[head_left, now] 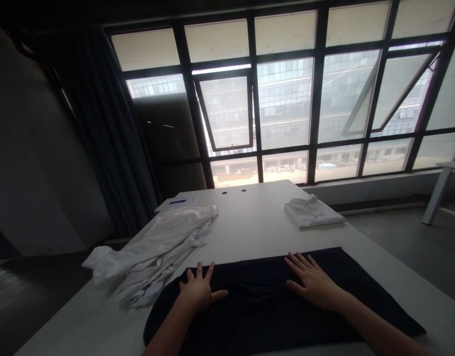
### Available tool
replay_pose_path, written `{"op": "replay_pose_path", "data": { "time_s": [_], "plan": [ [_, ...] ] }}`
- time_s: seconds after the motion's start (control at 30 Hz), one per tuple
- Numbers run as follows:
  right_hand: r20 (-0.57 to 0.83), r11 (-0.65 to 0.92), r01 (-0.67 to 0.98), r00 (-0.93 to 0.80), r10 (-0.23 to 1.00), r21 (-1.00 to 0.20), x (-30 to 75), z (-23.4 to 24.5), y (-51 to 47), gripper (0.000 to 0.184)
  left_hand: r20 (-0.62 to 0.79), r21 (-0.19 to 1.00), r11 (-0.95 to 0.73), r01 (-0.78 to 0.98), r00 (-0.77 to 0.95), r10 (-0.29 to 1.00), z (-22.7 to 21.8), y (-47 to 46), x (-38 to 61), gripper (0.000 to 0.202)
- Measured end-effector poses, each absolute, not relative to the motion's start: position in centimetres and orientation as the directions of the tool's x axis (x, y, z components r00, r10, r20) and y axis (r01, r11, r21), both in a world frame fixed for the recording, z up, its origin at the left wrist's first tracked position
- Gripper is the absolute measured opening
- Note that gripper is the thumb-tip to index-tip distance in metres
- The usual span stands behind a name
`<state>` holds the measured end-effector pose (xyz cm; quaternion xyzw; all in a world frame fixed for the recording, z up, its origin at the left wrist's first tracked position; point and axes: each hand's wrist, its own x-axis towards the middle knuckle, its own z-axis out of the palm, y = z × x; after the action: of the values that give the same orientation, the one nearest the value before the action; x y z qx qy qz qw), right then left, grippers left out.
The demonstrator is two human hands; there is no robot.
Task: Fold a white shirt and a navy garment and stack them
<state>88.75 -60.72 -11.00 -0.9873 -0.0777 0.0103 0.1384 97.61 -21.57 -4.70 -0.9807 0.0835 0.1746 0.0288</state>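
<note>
A dark garment (272, 306) lies spread flat across the near part of the white table (250, 217). My left hand (200, 289) rests flat on its left part, fingers spread and open. On the garment's upper right part lies my right hand (311, 282), also flat with fingers stretched out. Neither hand grips anything.
A crumpled white shirt (157, 252) lies on the table's left side, hanging over the edge. A folded white shirt (312, 211) sits at the far right. Paper with a blue pen (177, 201) lies at the far left. Large windows stand beyond; another table leg (437, 195) is at right.
</note>
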Motion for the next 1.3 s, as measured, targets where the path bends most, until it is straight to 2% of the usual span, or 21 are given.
{"op": "replay_pose_path", "data": {
  "time_s": [0.1,0.2,0.37,0.47,0.57,0.67,0.73,0.8,0.97,1.17,1.23,1.3],
  "plan": [
    [-0.001,-0.951,0.150,0.988,0.156,-0.270,88.7,-10.9,-60.7,0.081,-0.294,-0.077,-0.987,-0.143,0.949,-0.115,-4.1,-21.2,97.9,0.107],
    [-0.005,-0.951,0.150,0.988,0.157,-0.270,88.6,-10.8,-60.7,0.082,-0.293,-0.079,-0.990,-0.117,0.952,-0.089,-4.0,-21.1,98.3,0.103],
    [-0.002,-0.949,0.150,0.988,0.157,-0.279,88.6,-10.8,-60.7,0.082,-0.276,-0.109,-0.992,-0.058,0.961,-0.025,-4.8,-21.7,98.6,0.107],
    [0.008,-0.947,0.155,0.987,0.159,-0.282,88.6,-10.9,-60.8,0.081,-0.231,-0.139,-0.987,-0.085,0.971,-0.051,-4.5,-22.0,97.9,0.103],
    [0.013,-0.945,0.160,0.987,0.163,-0.287,88.7,-11.1,-60.9,0.080,-0.189,-0.123,-0.963,-0.238,0.959,-0.213,-3.4,-22.7,96.3,0.101],
    [0.027,-0.940,0.170,0.985,0.170,-0.297,88.8,-11.5,-61.0,0.079,-0.191,0.068,-0.845,-0.531,0.824,-0.533,-2.7,-24.7,94.0,0.096],
    [0.040,-0.937,0.175,0.984,0.171,-0.302,88.8,-11.7,-60.9,0.077,-0.122,0.207,-0.699,-0.685,0.691,-0.713,-3.1,-26.7,92.5,0.080],
    [0.047,-0.937,0.176,0.984,0.170,-0.302,88.8,-11.8,-61.0,0.075,-0.050,0.271,-0.624,-0.733,0.637,-0.769,-4.0,-28.5,91.4,0.066],
    [0.042,-0.950,0.168,0.986,0.163,-0.262,88.9,-11.7,-63.3,0.073,-0.078,0.306,-0.647,-0.698,0.659,-0.748,-6.0,-30.0,90.4,0.066],
    [0.020,-0.982,-0.038,0.999,-0.042,-0.186,89.1,-12.7,-70.5,0.079,-0.084,0.270,-0.708,-0.653,0.716,-0.693,-6.7,-29.2,90.5,0.068],
    [0.033,-0.978,-0.157,0.986,-0.163,-0.137,89.1,-13.4,-72.8,0.080,-0.070,0.265,-0.717,-0.644,0.729,-0.681,-6.9,-29.3,90.5,0.065],
    [0.076,-0.936,-0.339,0.935,-0.346,-0.092,88.9,-13.9,-74.8,0.082,-0.060,0.260,-0.720,-0.644,0.733,-0.677,-7.2,-29.3,90.5,0.064]
  ]
}}
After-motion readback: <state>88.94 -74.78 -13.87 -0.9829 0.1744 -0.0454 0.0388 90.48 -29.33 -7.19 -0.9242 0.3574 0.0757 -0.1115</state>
